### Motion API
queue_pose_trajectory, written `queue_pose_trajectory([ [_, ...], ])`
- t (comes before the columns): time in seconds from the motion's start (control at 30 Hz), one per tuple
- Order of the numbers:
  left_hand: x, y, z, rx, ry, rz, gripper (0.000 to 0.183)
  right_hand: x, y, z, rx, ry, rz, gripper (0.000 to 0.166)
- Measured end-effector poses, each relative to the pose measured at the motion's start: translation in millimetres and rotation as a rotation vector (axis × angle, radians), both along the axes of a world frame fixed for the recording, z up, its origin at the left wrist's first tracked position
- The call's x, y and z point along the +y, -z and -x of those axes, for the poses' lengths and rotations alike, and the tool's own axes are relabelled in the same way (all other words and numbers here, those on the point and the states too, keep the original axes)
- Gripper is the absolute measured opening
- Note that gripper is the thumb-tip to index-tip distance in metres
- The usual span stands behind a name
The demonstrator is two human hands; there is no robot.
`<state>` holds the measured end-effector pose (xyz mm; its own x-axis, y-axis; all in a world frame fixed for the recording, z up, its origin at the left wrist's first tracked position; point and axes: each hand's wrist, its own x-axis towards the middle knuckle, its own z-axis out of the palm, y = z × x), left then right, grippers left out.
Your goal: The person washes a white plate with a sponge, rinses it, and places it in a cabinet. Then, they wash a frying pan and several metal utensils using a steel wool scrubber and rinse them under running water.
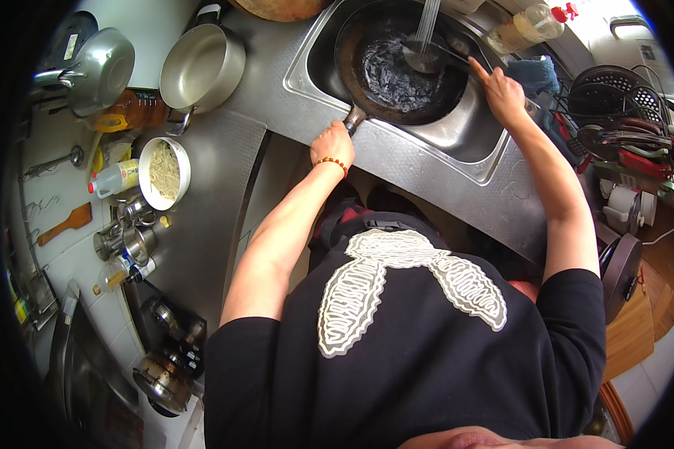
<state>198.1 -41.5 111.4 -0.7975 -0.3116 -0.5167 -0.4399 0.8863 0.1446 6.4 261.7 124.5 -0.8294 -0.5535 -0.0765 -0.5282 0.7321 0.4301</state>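
Note:
My left hand (332,148) grips the handle (355,119) of a dark wok (351,67), which rests over the stainless-steel sink (472,149). Rippling water (396,78) covers the wok's bottom. In my right hand (501,92) is the dark handle of a utensil with a rounded metal head, apparently a ladle or spatula (424,60); its index finger lies along the handle. A stream of water (428,22) falls onto that head inside the wok. The tap itself is out of view at the top.
Left on the steel counter (213,185) stand a deep metal pot (202,67) and a white bowl (185,171) of pale strips. An oil bottle (531,27) and a blue cloth (533,74) lie right of the sink, near a rack crowded with utensils (623,134). A stove pot (163,381) sits lower left.

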Motion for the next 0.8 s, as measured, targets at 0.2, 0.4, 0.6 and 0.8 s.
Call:
queue_pose_trajectory([
  [0.2,2.5,-5.4,6.7,-0.013,-0.013,-0.008,0.019,9.8,-19.3,-54.1,-0.369,0.062,-0.039,0.073],
  [0.4,1.5,-7.5,12.9,0.006,0.002,-0.007,0.021,-60.3,6.1,-54.7,-0.719,0.273,0.19,0.069],
  [0.6,-1.0,-13.8,19.9,-0.069,-0.036,-0.058,0.026,-76.4,31.4,-38.0,-0.714,0.476,0.273,0.074],
  [0.8,-5.0,-8.5,19.4,-0.076,0.005,-0.042,0.024,-88.1,53.4,-46.0,-0.974,0.398,0.481,0.09],
])
